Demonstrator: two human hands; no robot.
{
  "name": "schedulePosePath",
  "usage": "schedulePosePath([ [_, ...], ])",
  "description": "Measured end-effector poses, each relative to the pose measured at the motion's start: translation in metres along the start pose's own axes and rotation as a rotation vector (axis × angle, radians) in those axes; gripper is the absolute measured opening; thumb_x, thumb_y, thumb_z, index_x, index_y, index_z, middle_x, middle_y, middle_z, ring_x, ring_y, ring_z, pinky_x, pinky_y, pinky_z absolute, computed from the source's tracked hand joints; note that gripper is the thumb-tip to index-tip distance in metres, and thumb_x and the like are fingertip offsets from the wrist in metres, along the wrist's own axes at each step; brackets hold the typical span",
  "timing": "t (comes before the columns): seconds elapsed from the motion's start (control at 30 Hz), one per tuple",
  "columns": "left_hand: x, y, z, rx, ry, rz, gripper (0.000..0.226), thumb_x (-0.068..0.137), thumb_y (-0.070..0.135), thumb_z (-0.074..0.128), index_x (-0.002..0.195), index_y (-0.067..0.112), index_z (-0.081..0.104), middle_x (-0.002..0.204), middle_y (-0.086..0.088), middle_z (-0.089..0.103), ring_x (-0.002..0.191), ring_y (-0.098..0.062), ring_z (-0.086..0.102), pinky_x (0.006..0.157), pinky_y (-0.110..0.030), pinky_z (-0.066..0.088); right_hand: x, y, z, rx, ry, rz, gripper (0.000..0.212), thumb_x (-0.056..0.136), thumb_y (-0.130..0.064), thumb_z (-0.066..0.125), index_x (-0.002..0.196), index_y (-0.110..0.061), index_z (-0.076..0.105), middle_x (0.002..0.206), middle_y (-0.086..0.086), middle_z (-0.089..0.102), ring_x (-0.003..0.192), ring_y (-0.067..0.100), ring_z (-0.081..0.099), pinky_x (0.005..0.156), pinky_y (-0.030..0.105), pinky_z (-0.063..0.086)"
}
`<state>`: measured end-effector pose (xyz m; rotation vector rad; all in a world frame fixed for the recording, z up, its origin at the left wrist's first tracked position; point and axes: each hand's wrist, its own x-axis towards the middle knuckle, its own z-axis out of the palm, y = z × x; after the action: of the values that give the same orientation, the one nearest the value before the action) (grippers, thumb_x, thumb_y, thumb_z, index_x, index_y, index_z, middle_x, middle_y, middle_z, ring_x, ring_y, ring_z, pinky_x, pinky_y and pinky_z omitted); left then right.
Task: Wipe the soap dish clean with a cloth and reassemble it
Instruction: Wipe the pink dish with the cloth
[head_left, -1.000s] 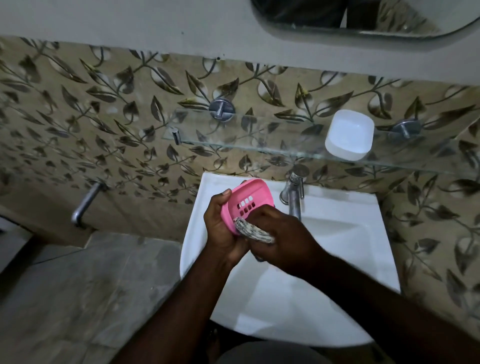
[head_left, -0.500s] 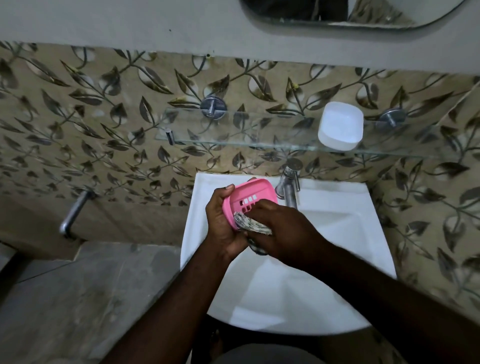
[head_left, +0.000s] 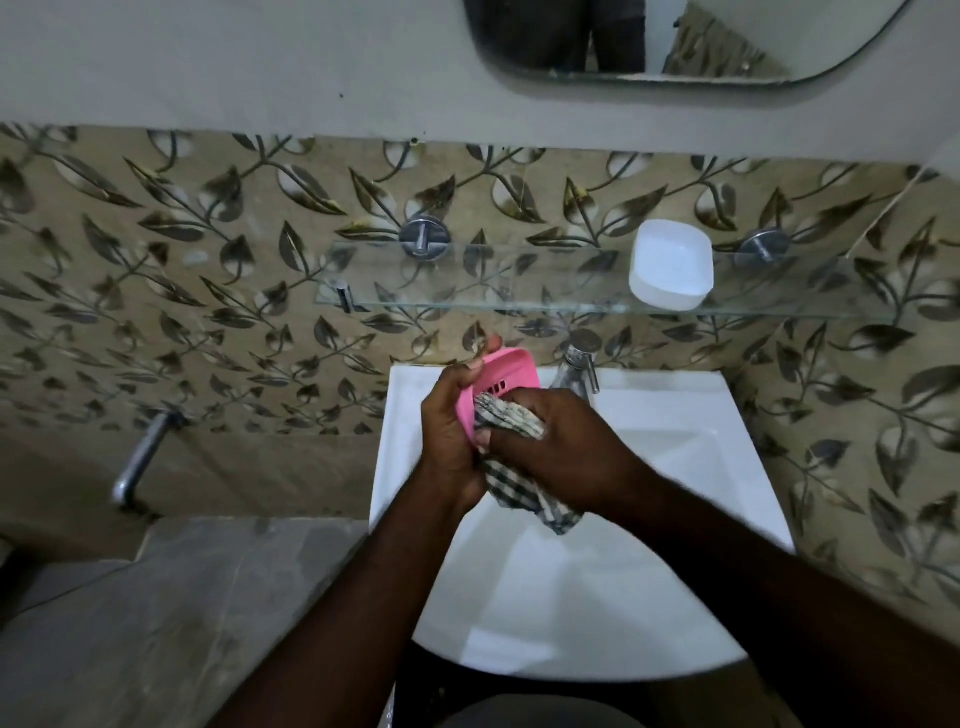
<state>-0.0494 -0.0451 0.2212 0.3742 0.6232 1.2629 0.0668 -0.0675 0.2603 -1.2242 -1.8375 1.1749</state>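
My left hand (head_left: 449, 431) grips a pink slotted soap dish insert (head_left: 506, 375), tilted upright over the sink's back left corner. My right hand (head_left: 561, 452) holds a bunched grey-and-white checked cloth (head_left: 511, 415) and presses it into the insert's inner face. A loose end of the cloth hangs below my right hand. The white outer soap dish tray (head_left: 671, 270) stands apart on the glass shelf, above and to the right of my hands.
A white sink (head_left: 675, 467) lies under my hands, with a chrome tap (head_left: 577, 366) just right of the insert. A glass shelf (head_left: 467, 291) runs along the leaf-patterned wall. A mirror (head_left: 675, 36) hangs above. Another metal tap (head_left: 143, 457) juts out at the left.
My right hand has rubbed the cloth further up inside the insert, hiding more of its slots. A tail of cloth now hangs below the hand. The view has shifted downward.
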Motion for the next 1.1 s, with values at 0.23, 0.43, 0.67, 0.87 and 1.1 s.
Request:
schedulePosePath([
  [0.23, -0.001, 0.009, 0.009, -0.059, -0.123, 0.127, 0.077, 0.061, 0.029, 0.077, 0.134, 0.019, 0.052, 0.092, -0.011, 0.072, 0.080, -0.019, 0.070, 0.071, -0.026, 0.056, 0.011, -0.026, 0.014, 0.549, 0.122, 0.100, 0.011, 0.090, -0.006, 0.063, 0.082, -0.007, 0.071, 0.074, 0.009, 0.069, 0.071, 0.019, 0.066, 0.072, 0.036, 0.052],
  [0.43, -0.003, 0.016, 0.004, -0.024, -0.065, 0.104, 0.078, 0.056, 0.029, 0.068, 0.131, 0.012, 0.058, 0.118, -0.015, 0.061, 0.091, -0.024, 0.062, 0.079, -0.034, 0.048, -0.002, -0.003, 0.005, 0.083, -0.006, -0.013, 0.006, 0.085, -0.012, 0.073, 0.086, -0.015, 0.068, 0.073, -0.002, 0.067, 0.065, 0.011, 0.062, 0.061, 0.032, 0.052],
  [0.67, -0.008, 0.025, 0.019, -0.002, -0.069, 0.162, 0.055, 0.071, 0.025, 0.047, 0.123, 0.011, 0.061, 0.102, -0.012, 0.066, 0.081, -0.021, 0.065, 0.066, -0.025, 0.054, -0.002, -0.026, 0.009, 0.575, -0.002, 0.048, 0.007, 0.090, 0.000, 0.064, 0.093, -0.004, 0.069, 0.078, 0.012, 0.069, 0.070, 0.022, 0.066, 0.063, 0.032, 0.054],
  [0.87, -0.008, 0.031, 0.021, -0.018, -0.033, 0.017, 0.060, 0.066, 0.023, 0.051, 0.123, 0.008, 0.063, 0.105, -0.014, 0.063, 0.083, -0.024, 0.060, 0.074, -0.033, 0.048, -0.011, -0.003, 0.004, -0.270, 0.129, -0.293, 0.014, 0.091, -0.020, 0.067, 0.105, -0.019, 0.066, 0.093, -0.002, 0.062, 0.083, 0.008, 0.062, 0.070, 0.024, 0.049],
  [1.1, -0.001, 0.028, 0.019, -0.023, 0.000, 0.053, 0.049, 0.067, 0.022, 0.051, 0.113, 0.011, 0.066, 0.095, -0.010, 0.067, 0.076, -0.021, 0.063, 0.071, -0.031, 0.050, -0.005, -0.009, 0.017, 0.219, 0.200, -0.028, 0.006, 0.086, -0.009, 0.070, 0.087, -0.008, 0.065, 0.080, 0.013, 0.065, 0.067, 0.021, 0.065, 0.064, 0.037, 0.053],
])
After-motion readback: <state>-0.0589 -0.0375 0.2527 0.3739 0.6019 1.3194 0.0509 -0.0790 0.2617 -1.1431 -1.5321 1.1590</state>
